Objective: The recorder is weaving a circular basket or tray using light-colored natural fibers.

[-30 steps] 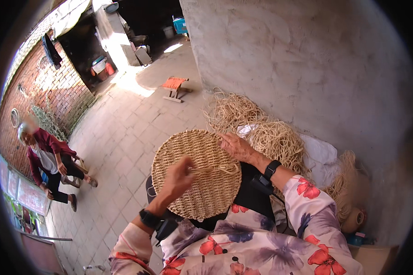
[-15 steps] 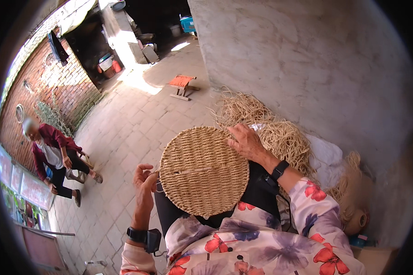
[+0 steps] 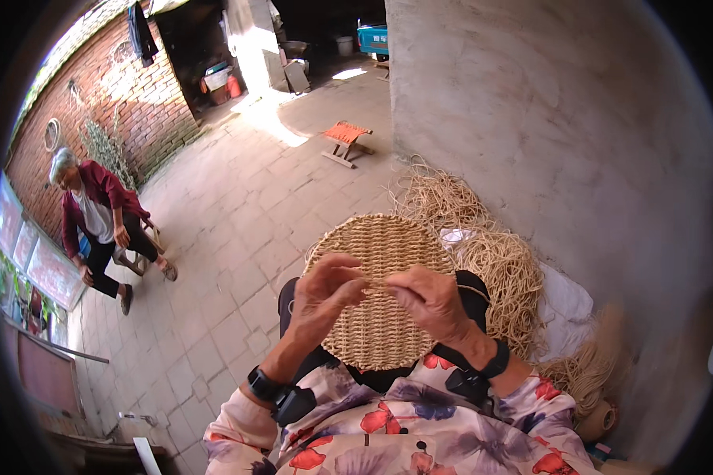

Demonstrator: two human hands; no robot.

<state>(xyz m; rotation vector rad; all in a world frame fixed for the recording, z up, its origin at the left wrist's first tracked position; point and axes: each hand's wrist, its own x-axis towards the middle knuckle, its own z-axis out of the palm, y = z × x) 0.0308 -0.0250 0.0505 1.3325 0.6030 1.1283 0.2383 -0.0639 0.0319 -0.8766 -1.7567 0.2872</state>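
Observation:
A round mat (image 3: pixel 380 340) woven from straw-coloured cord lies on my lap, over dark trousers. Both hands are raised close together above its middle. My left hand (image 3: pixel 329 293) has thumb and fingertips pinched, with a thin pale bit at their tips too small to make out. Facing it, my right hand (image 3: pixel 436 305) is closed in a pinch on a straw cord (image 3: pixel 477 290), part of which loops out beside the right knee. The long thin stick seen across the mat earlier does not show clearly now.
Heaps of loose straw cord (image 3: pixel 499 273) lie to the right, by a grey wall (image 3: pixel 531 119), with white cloth (image 3: pixel 564 305) beside them. A folding stool (image 3: pixel 346 133) with an orange seat stands ahead. At the left another person (image 3: pixel 103 210) sits on a low stool.
My left hand has come in from the mat's left edge, and my right hand has come down from its upper right edge. They now meet over the middle. The view has shifted left.

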